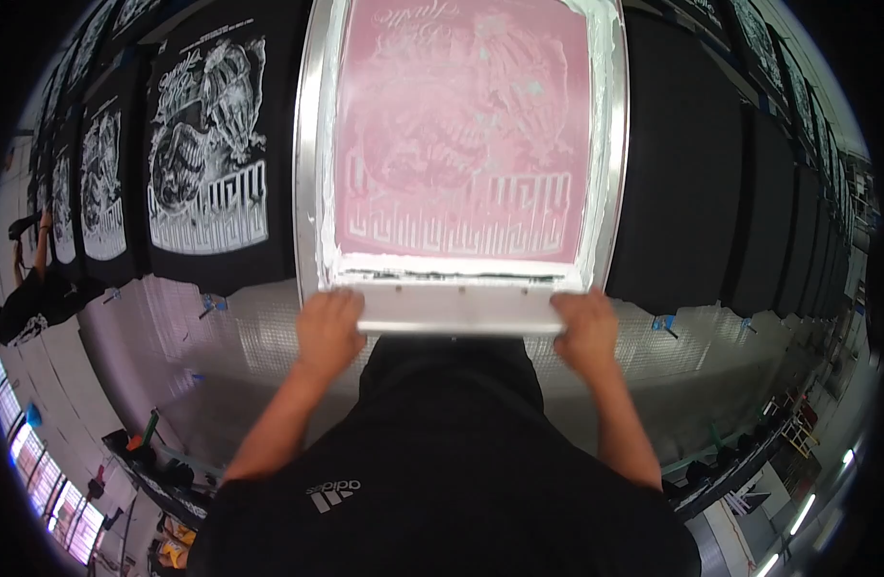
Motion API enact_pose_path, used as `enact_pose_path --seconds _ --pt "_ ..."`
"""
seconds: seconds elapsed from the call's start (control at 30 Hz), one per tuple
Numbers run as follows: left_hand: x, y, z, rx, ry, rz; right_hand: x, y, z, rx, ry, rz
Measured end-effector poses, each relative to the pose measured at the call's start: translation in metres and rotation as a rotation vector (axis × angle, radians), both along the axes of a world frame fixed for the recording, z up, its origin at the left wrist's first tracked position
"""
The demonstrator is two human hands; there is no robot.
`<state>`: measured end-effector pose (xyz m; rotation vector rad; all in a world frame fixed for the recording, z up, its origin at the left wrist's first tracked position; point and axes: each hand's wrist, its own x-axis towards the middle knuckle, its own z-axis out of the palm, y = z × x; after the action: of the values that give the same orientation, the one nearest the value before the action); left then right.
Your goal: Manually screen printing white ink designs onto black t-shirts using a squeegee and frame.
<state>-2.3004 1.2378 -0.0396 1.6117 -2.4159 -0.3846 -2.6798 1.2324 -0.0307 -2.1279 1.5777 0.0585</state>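
Observation:
Both of my hands grip a wide, pale squeegee (pixel 458 308) at the near end of a screen-printing frame (pixel 312 173). My left hand (pixel 329 327) is closed round its left end, and my right hand (pixel 586 327) is closed round its right end. Just beyond the squeegee, a band of white ink (pixel 452 263) lies across the screen. The pink mesh (pixel 442 125) carries a large figure design with angular line patterns near its lower edge. White ink or tape also runs along the frame's inner sides. The squeegee's blade edge is hard to make out.
Black shirts with white prints (pixel 211 144) lie in a row to the left; plain black fabric (pixel 682 173) extends to the right. A person in black (pixel 38 303) stands at the far left. Small blue clips (pixel 664 325) sit along the table's near side.

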Motion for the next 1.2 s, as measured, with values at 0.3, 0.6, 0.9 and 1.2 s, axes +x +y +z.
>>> enact_pose_path --seconds 0.3,0.6,0.9,1.2 --pt "0.01 -0.202 -0.044 -0.189 -0.054 0.07 -0.02 -0.179 -0.046 -0.462 -0.034 0.013" --pt "-0.013 -0.448 0.002 -0.097 -0.25 0.14 -0.018 -0.431 -0.014 -0.326 0.216 -0.053" --pt "-0.024 -0.421 0.059 -0.722 -0.166 0.22 -0.033 -0.533 0.047 -0.196 0.013 0.106" --pt "-0.055 -0.002 -0.04 1.549 0.388 0.255 -0.013 -0.565 0.018 -0.167 0.152 0.217"
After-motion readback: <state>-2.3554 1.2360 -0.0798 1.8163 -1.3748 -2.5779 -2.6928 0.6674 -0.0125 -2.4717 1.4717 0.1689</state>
